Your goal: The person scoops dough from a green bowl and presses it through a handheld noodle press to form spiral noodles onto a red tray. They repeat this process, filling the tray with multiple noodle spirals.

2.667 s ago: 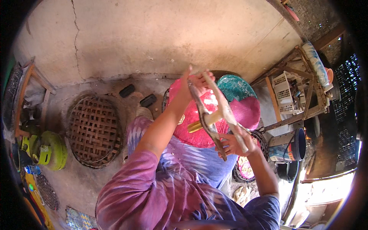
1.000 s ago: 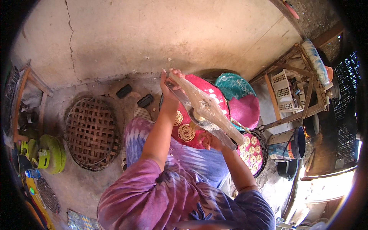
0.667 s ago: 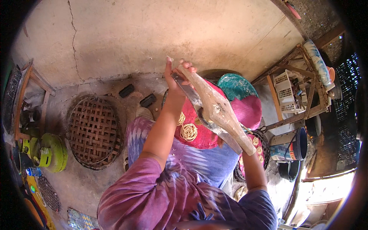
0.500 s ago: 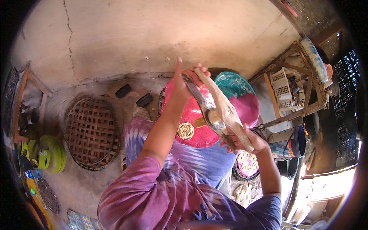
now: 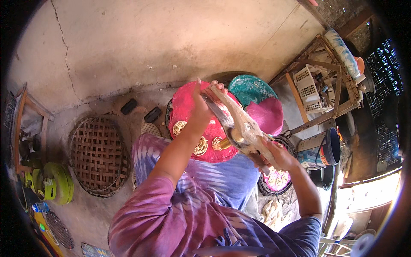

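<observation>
My left hand (image 5: 209, 95) is wrapped around the upper ends of a two-handled wooden press (image 5: 245, 122). Around its lower ends, my right hand (image 5: 276, 155) is closed. A brass cylinder (image 5: 225, 143) sits in the middle of the press, and pale dough strands (image 5: 217, 143) show at its mouth. Below lies a round surface covered in pink cloth (image 5: 184, 100), carrying a coil of dough strands (image 5: 200, 147) and another partly behind my left forearm. The fingers under the press are partly hidden.
A teal basin (image 5: 252, 88) and a magenta cloth (image 5: 269, 115) lie beyond the press. Near my right forearm is a basket of dough coils (image 5: 277, 180). A woven basket (image 5: 99, 156) and green gas cylinder (image 5: 63, 184) stand left; a bucket (image 5: 329, 146) stands right.
The press's two bars have come closer together between my hands. Dough strands now show at the brass cylinder's mouth, and another coil has come into sight beside my left forearm.
</observation>
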### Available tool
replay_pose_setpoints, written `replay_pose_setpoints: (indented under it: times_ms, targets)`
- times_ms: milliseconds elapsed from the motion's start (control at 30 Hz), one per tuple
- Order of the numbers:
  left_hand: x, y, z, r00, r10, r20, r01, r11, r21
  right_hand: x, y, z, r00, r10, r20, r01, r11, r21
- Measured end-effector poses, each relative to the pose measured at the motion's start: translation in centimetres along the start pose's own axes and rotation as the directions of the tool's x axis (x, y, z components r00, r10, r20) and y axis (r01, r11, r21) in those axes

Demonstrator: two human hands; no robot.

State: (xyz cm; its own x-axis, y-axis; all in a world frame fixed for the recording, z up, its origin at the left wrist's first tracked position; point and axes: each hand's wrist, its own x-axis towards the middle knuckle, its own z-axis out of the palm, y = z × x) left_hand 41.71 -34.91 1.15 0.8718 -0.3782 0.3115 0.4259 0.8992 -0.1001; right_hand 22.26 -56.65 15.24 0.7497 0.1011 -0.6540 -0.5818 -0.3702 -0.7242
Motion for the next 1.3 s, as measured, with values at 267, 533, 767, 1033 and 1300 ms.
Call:
replay_pose_setpoints:
  times_ms: [267,533,767,1033,1300]
  targets:
    - [0.9,1.1,1.5,0.999,0.013,0.046,-0.020,0.988,0.155,0.6,0.1,0.6,0.995,-0.097,-0.036,0.097,0.995,0.000]
    - [0.3,-2.0,-1.7,1.000,0.020,0.009,-0.020,1.000,0.006,-0.1,2.5,-1.2,0.992,-0.118,0.031,0.118,0.993,0.010]
    - [0.6,-1.3,-3.6,0.996,0.020,0.087,-0.008,0.991,-0.136,8.2,8.3,1.1,0.802,-0.468,0.372,-0.004,0.618,0.786]
    - [0.4,-0.2,-3.9,0.981,0.164,0.106,-0.156,0.984,-0.084,13.2,12.3,2.0,0.658,-0.617,0.431,-0.097,0.498,0.862]
    - [0.9,3.8,-0.3,0.959,0.166,0.229,-0.166,0.986,-0.021,12.8,9.1,3.9,0.796,-0.604,0.050,0.580,0.735,-0.351]
